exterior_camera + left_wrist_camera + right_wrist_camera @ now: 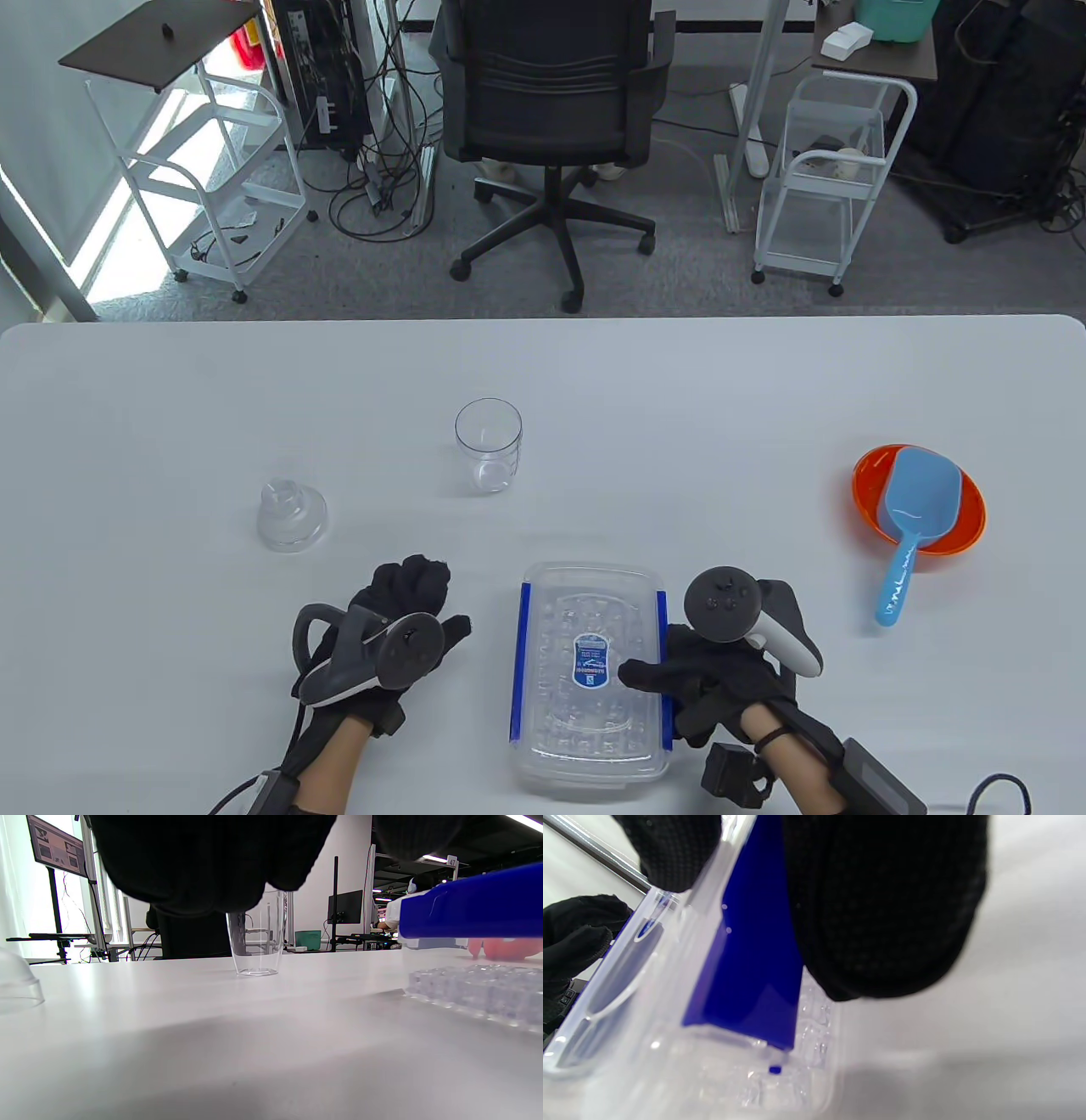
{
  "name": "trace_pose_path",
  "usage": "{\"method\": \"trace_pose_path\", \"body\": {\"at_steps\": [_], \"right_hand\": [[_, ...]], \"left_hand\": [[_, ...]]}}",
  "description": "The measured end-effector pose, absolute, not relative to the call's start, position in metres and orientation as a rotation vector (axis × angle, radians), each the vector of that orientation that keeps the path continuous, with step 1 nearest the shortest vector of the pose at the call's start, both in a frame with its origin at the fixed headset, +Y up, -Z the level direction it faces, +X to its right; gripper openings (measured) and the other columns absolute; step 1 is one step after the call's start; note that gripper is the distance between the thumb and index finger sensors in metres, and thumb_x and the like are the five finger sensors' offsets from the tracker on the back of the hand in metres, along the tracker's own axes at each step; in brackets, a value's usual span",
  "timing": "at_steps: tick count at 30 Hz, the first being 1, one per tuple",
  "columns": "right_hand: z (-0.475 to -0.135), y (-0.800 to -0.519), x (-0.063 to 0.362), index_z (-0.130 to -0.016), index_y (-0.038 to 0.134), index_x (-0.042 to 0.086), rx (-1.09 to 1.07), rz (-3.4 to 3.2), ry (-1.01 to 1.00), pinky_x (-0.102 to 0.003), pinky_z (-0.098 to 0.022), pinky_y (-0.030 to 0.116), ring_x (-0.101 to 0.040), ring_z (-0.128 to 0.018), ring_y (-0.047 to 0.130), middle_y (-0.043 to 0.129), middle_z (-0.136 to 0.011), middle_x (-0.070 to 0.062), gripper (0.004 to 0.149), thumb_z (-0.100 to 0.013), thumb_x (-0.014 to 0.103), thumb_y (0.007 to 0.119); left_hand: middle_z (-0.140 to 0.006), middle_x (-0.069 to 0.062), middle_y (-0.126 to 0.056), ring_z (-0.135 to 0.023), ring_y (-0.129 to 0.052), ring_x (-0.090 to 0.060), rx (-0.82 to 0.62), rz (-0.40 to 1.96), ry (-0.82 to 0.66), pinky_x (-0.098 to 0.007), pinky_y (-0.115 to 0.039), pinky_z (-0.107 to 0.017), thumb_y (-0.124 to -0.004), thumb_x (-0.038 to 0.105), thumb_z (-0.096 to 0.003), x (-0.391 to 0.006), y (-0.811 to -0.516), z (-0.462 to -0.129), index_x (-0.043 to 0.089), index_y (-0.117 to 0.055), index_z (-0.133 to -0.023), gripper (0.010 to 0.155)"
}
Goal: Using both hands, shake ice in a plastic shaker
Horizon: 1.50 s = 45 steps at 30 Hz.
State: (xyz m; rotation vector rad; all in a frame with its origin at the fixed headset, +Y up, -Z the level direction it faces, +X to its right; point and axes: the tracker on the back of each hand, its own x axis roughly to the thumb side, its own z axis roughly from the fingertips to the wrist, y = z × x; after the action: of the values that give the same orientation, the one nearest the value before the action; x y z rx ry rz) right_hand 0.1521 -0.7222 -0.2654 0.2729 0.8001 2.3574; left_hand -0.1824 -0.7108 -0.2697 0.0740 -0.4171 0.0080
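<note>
The clear plastic shaker cup (488, 446) (256, 942) stands upright and empty at mid-table. Its domed clear lid (291, 515) (17, 984) sits apart to the left. A clear ice box (590, 671) (475, 993) with blue side clips lies near the front edge, lid on, ice cubes inside. My right hand (653, 671) grips its right edge: the thumb lies on the lid and the fingers (882, 908) curl over the blue clip (746, 971). Left of the box, my left hand (420, 594) rests on the table with loosely curled fingers (203, 861), holding nothing.
At the right stands an orange bowl (920, 505) (505, 948) with a light blue scoop (912, 526) in it, handle pointing toward the front. The white table (679, 407) ends at a far edge, beyond which are an office chair (551, 127) and carts.
</note>
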Motion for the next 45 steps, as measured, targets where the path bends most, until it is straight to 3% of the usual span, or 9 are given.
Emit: {"method": "trace_pose_path", "body": {"at_steps": [28,35,39,45], "right_hand": [[-0.268,-0.727,0.152,-0.092,0.045,-0.031,0.312,2.272,0.9,-0.028,-0.015,0.099,-0.028,-0.031,0.11,0.096,-0.06,-0.023,0.089,-0.054,0.044,0.073],[-0.269,-0.728,0.153,-0.094,0.045,-0.029,0.314,2.267,0.898,-0.029,-0.016,0.098,-0.029,-0.033,0.109,0.096,-0.061,-0.023,0.088,-0.054,0.045,0.073],[-0.269,-0.728,0.152,-0.094,0.044,-0.029,0.315,2.272,0.894,-0.029,-0.016,0.098,-0.028,-0.033,0.109,0.095,-0.061,-0.023,0.089,-0.054,0.045,0.073],[-0.27,-0.731,0.155,-0.097,0.042,-0.027,0.318,2.258,0.932,-0.034,-0.021,0.097,-0.034,-0.038,0.107,0.094,-0.067,-0.025,0.091,-0.055,0.049,0.069]], "left_hand": [[-0.115,-0.024,-0.065,-0.097,-0.074,-0.052,0.071,0.011,-0.431,-0.053,-0.071,-0.067,-0.06,0.056,-0.0592,-0.177,-0.709,-0.267,0.01,-0.053,-0.111,0.07],[-0.114,-0.025,-0.066,-0.096,-0.076,-0.052,0.023,0.104,-0.476,-0.052,-0.072,-0.065,-0.059,0.057,-0.0594,-0.163,-0.711,-0.264,0.009,-0.053,-0.111,0.07],[-0.109,-0.025,-0.073,-0.09,-0.082,-0.051,-0.033,0.196,-0.487,-0.051,-0.075,-0.061,-0.056,0.058,-0.0597,-0.154,-0.714,-0.263,0.007,-0.054,-0.111,0.072],[-0.089,-0.021,-0.095,-0.068,-0.101,-0.043,-0.04,0.181,-0.501,-0.045,-0.085,-0.046,-0.052,0.061,-0.0597,-0.144,-0.712,-0.259,0.003,-0.07,-0.102,0.074]]}}
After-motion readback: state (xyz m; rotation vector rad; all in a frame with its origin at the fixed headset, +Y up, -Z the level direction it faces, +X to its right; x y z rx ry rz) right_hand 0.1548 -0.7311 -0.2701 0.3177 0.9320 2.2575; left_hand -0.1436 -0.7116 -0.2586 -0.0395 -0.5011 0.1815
